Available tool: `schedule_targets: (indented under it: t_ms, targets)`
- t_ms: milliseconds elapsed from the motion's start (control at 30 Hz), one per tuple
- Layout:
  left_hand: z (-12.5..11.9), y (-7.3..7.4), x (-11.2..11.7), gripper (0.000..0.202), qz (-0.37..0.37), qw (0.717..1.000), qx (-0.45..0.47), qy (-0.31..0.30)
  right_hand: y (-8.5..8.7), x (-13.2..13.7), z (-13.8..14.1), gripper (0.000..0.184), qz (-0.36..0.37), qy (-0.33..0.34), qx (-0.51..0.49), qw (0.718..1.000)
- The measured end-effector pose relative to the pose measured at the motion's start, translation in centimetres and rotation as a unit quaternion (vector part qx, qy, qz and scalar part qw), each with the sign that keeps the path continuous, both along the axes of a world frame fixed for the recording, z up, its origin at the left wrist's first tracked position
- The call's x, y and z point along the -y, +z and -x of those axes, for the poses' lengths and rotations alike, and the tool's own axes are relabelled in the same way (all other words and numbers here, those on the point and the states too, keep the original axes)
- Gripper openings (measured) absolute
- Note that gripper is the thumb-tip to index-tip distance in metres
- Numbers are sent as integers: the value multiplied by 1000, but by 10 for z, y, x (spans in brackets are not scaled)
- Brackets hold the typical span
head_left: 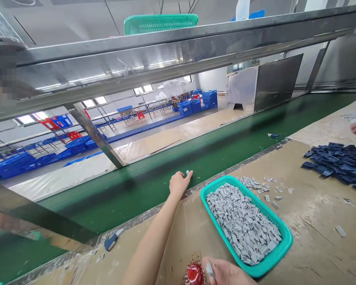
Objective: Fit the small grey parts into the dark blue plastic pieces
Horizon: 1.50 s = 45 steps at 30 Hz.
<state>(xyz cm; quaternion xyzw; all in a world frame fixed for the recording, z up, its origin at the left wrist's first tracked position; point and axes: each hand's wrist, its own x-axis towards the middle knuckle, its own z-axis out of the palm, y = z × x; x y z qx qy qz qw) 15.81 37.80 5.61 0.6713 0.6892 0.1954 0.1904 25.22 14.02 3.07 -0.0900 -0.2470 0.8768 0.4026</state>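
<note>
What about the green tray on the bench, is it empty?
No, the green tray holds a broad heap of small grey pieces.

Here's bright turquoise on the rectangular plastic basket (286,237), pale grey across the small oblong pieces (243,221) inside! Deep green down the flat conveyor belt (154,174), tan over the bench (186,233), dark navy through the heaped parts (339,162), glossy red on the round object (195,274)!

The head camera looks forward and down across a green belt (213,154).
</note>
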Motion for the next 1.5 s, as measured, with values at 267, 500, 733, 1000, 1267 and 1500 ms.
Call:
schedule_targets:
  t_ms: [267,500,733,1000,1267,1500]
  targets:
    - [7,24,9,27,78,985,145,-54,15,0,-15,48,-52,3,-7,999]
    - [63,58,161,44,109,912,381,-103,43,23,-27,36,1,15,-65,998]
    - [63,50,279,19,-10,840,534,92,58,46,-30,31,-33,-54,171,983]
    - [42,57,318,25,-56,829,527,180,65,54,-30,30,-152,-80,257,951]
    - [29,66,320,20,-72,830,529,160,66,54,-32,30,-179,-66,276,942]
    - [22,66,322,20,-75,832,531,145,67,52,-33,29,-189,-61,292,935]
